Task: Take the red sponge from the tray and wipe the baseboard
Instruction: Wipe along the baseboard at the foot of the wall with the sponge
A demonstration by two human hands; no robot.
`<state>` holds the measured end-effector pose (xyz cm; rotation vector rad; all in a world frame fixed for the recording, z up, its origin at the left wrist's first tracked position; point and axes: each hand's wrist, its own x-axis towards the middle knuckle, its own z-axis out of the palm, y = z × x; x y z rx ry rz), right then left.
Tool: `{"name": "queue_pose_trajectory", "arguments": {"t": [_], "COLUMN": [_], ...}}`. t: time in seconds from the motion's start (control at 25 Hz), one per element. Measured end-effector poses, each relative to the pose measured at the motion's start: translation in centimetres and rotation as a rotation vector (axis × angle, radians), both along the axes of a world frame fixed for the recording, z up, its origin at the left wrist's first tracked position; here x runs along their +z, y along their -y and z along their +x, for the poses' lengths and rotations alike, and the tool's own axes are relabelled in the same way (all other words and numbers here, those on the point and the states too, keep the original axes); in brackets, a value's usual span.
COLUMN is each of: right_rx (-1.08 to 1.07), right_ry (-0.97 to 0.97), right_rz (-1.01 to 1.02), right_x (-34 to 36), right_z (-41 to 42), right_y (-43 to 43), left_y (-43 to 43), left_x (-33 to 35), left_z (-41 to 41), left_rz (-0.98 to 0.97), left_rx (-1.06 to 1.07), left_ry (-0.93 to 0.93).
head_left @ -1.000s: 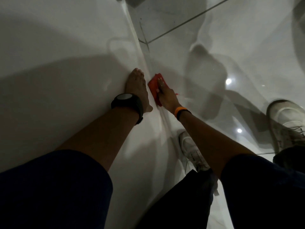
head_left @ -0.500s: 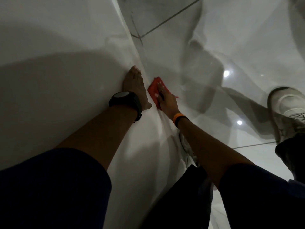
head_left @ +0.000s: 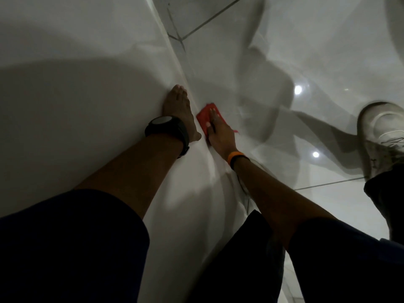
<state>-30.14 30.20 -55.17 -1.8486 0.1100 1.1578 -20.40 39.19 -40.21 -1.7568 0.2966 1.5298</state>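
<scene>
The red sponge (head_left: 205,119) lies flat against the white baseboard (head_left: 190,88), which runs along the foot of the wall. My right hand (head_left: 219,132), with an orange band at the wrist, presses on the sponge with fingers spread over it. My left hand (head_left: 180,108), with a black watch on the wrist, rests flat and open on the white wall just left of the sponge. The tray is out of view.
Glossy white floor tiles (head_left: 284,62) with dark grout lines lie to the right of the baseboard. A white sneaker (head_left: 380,132) stands on the floor at the right. Dark trouser legs fill the bottom of the view.
My right hand has slid the sponge a little farther along the baseboard. The left hand stays flat on the wall. The view has shifted slightly.
</scene>
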Motion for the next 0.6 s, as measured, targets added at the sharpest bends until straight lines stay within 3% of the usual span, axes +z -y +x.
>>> {"name": "queue_pose_trajectory", "arguments": {"t": [0.12,0.24,0.32,0.48,0.6], "right_rx": [0.011,0.258,0.285,-0.137,-0.328], "right_ry": [-0.012,-0.01,-0.001,0.062,0.211], "right_rz": [-0.026,-0.186,-0.214,-0.147,-0.076], "right_x": [0.7,2.1,3.4,8.8,14.5], "right_z": [-1.6,-5.0,-5.9,-2.4,3.0], "right_y": [2.0,6.2,8.4,10.3,13.0], "left_y": [0.3,0.8,1.3,2.6,4.3], "left_x": [0.4,1.4,2.5,5.9,9.5], "left_z": [-0.9,-2.2,-3.2,-3.7,-3.0], "left_rz": [-0.023,-0.069,-0.097,-0.191,-0.313], "left_rx": [0.016,0.023,0.022,0.047,0.075], "left_ry": [0.011,0.034,0.064,0.214,0.4]}}
